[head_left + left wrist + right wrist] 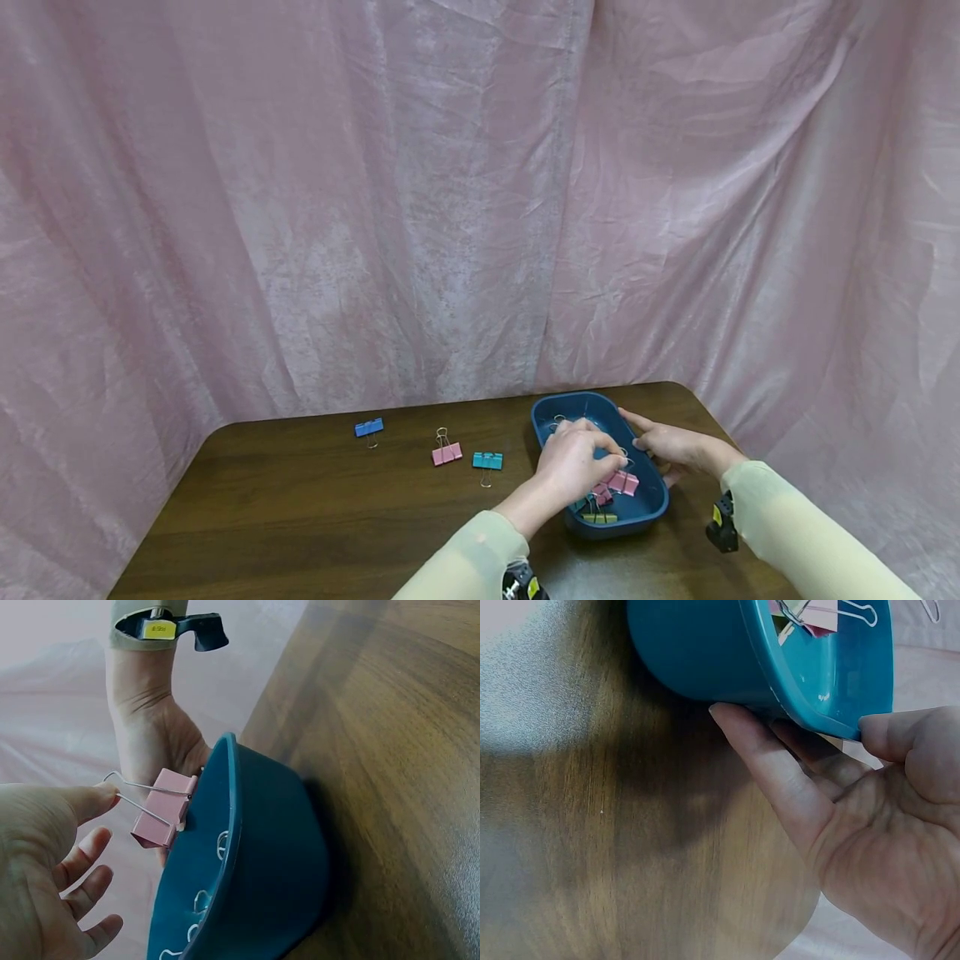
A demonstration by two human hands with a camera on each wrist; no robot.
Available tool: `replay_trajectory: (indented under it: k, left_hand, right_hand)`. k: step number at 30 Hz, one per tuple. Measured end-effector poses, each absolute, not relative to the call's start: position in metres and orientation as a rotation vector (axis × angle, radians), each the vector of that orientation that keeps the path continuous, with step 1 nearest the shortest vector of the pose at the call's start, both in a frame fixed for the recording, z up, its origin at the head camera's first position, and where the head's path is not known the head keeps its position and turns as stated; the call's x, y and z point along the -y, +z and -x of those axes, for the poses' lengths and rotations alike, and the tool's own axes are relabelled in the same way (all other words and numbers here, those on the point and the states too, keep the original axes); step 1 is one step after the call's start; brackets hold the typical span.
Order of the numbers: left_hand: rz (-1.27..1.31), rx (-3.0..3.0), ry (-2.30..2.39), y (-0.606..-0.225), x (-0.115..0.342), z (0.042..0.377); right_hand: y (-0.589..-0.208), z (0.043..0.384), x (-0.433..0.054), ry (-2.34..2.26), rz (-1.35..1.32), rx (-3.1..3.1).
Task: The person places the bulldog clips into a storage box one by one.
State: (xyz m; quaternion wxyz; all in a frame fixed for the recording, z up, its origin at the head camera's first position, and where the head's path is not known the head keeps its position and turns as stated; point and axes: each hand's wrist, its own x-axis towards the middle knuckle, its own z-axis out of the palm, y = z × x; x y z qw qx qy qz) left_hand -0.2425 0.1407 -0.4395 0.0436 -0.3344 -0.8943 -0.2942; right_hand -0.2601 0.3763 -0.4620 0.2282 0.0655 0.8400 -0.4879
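My left hand (573, 458) is over the blue plastic bin (660, 504) and pinches a pink binder clip (163, 808) by its wire handle, between thumb and forefinger. The clip's body hangs below the fingertips, inside the rim in the head view. My right hand (678, 447) holds the bin's right side, thumb at the rim and fingers against the outer wall, as the right wrist view shows. Lying in the bin are several binder clips, among them a yellow-green clip (600, 518) and another pink clip (602, 494); the left hand hides part of the inside.
Left of the bin, three binder clips lie on the brown wooden table (300, 517): a blue clip (369, 427), a pink clip (447, 454) and a teal clip (487, 461). A pink curtain (420, 208) hangs behind the table's far edge.
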Motion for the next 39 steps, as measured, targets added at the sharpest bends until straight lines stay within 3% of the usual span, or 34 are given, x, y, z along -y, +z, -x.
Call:
replay_trajectory:
  k: [13, 39]
  left_hand:
    - [1.016, 2.750, -0.946, -0.445, -0.138, 0.243]
    - [0.970, 2.714, -1.123, -0.420, -0.112, 0.252]
  right_hand:
    - [-0.461, 0.260, -0.376, -1.353, -0.170, -2.299]
    - [-0.463, 0.263, -0.376, -1.344, -0.197, -2.312]
